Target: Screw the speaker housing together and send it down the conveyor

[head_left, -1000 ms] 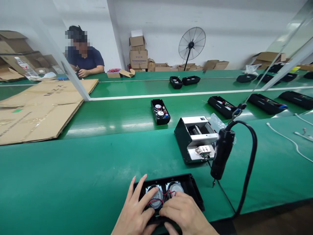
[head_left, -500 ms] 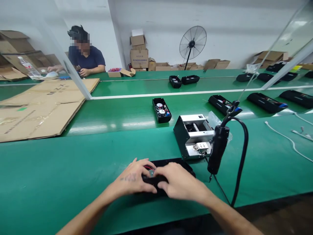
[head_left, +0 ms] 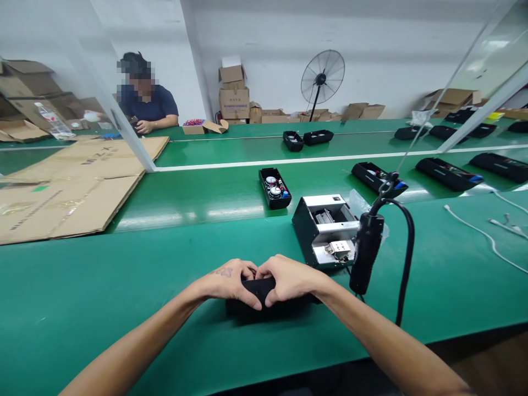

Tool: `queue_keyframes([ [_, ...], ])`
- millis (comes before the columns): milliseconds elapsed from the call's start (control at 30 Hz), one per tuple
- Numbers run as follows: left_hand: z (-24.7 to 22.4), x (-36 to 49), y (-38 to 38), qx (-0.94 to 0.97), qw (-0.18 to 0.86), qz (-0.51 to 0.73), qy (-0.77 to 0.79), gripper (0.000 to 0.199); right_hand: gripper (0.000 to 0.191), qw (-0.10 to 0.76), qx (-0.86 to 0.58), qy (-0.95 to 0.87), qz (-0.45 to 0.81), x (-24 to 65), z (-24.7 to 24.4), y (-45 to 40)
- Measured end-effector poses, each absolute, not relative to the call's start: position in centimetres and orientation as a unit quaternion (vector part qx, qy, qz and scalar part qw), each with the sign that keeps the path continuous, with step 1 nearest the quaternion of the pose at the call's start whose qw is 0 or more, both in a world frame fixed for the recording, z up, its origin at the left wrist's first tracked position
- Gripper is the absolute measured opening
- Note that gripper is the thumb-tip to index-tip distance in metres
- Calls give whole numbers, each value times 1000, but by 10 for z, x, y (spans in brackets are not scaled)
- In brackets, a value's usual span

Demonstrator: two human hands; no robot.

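Observation:
A black speaker housing (head_left: 264, 303) lies on the green bench in front of me. My left hand (head_left: 229, 281) grips its left part and my right hand (head_left: 291, 279) grips its right part, fingertips meeting over the top. The hands hide most of the housing, and its speaker cones are out of sight. A black electric screwdriver (head_left: 365, 253) hangs on a cable just right of my right hand, untouched.
A grey metal screw feeder box (head_left: 325, 228) stands behind the housing. Another open black housing (head_left: 274, 188) lies on the conveyor, with more black housings (head_left: 449, 174) to the right. Flat cardboard (head_left: 66, 187) covers the left. A seated person (head_left: 146, 104) works at the far left.
The housing has moved away from me and turned so its speaker cones no longer show. Both my hands have closed over its top and my arms have stretched forward.

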State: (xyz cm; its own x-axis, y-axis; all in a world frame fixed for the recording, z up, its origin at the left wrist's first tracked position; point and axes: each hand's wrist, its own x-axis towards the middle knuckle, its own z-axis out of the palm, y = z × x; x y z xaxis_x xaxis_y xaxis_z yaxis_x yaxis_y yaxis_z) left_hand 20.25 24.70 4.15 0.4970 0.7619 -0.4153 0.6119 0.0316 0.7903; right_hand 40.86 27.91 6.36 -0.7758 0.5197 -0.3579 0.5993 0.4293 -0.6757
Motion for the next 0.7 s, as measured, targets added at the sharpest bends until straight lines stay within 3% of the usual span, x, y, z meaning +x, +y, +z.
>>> queue_keyframes([
  [700, 40, 200, 253, 683, 552, 85, 470, 43, 30, 99, 362, 846, -380, 401, 71, 280],
])
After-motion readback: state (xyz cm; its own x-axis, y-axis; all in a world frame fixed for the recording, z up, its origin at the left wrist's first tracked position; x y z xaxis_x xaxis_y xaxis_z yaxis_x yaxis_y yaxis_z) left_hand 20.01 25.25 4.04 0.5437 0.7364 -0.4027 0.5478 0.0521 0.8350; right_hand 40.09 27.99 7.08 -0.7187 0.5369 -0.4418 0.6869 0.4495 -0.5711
